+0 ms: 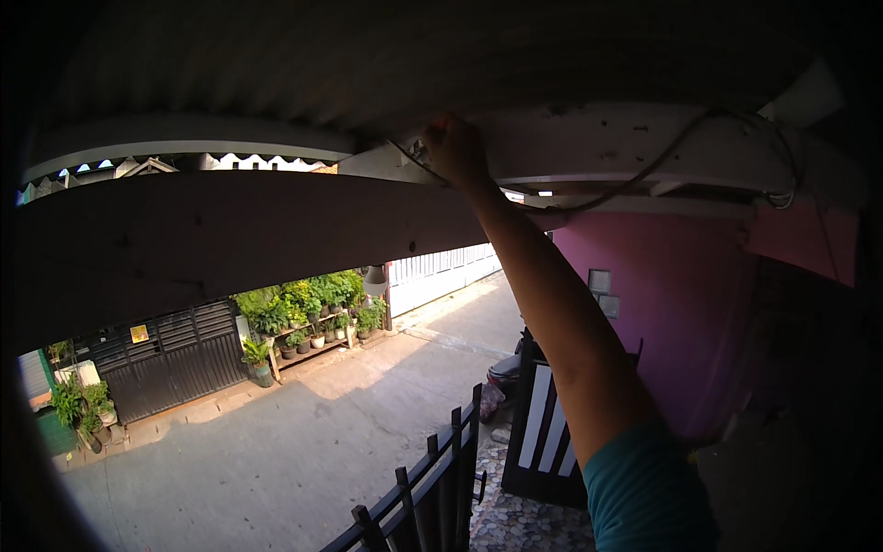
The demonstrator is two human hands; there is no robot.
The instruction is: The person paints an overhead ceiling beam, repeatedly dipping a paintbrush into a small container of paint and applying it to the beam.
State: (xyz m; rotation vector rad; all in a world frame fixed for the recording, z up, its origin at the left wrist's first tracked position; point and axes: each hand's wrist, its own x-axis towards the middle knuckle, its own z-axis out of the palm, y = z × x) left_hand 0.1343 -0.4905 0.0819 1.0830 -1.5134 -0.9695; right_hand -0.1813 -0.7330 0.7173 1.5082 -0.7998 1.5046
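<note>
My right hand (452,152) is raised overhead at the end of a bare forearm and teal sleeve. It is in deep shadow at the end of a pale beam (589,138), under a corrugated roof. The fingers look curled closed; what they hold, if anything, is too dark to make out. A small shiny fitting (418,148) shows just left of the fingers. Beside the hand runs a thin dark strip or cable (416,163). Another cable (658,164) sags along the beam to the right. My left hand is out of view.
A wide dark beam (212,225) crosses at left, a lamp (374,280) hanging beyond it. Below stand a black metal fence (432,474) and a black-and-white gate panel (543,419). A pink wall (662,322) rises at right. Potted plants (317,317) line the street's far side.
</note>
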